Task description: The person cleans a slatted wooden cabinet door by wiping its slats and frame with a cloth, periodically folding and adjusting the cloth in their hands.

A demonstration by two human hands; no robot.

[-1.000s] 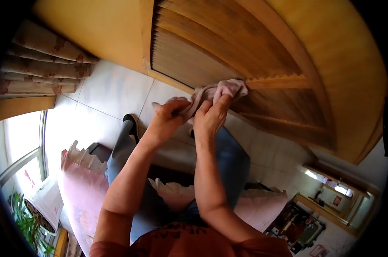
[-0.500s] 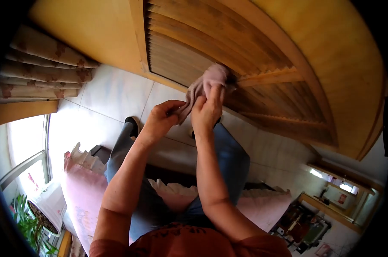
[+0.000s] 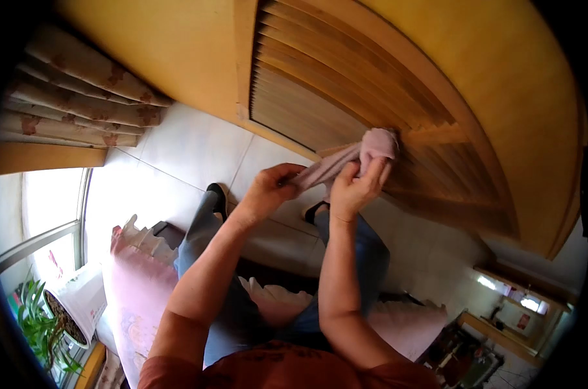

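A pink cloth (image 3: 378,144) is stretched between my two hands, its bunched end against the slatted wooden door (image 3: 346,71). My left hand (image 3: 271,191) pinches the cloth's trailing end, in front of the lower edge of the door. Nearer the slats, my right hand (image 3: 360,185) holds the bunched part, with the fingers pointing toward the door. Some of the fingertips are hidden behind the cloth.
Patterned curtains (image 3: 80,91) hang at the upper left, above a bright window (image 3: 54,201). A potted plant (image 3: 37,324) stands at lower left. Pink ruffled fabric (image 3: 138,279) lies beneath my legs, over the tiled floor (image 3: 190,142). Framed mirrors or glass show at lower right.
The view has shifted, so most things appear farther right. The cloth's bunched end has moved right along the slats, and the cloth is pulled longer between my hands.
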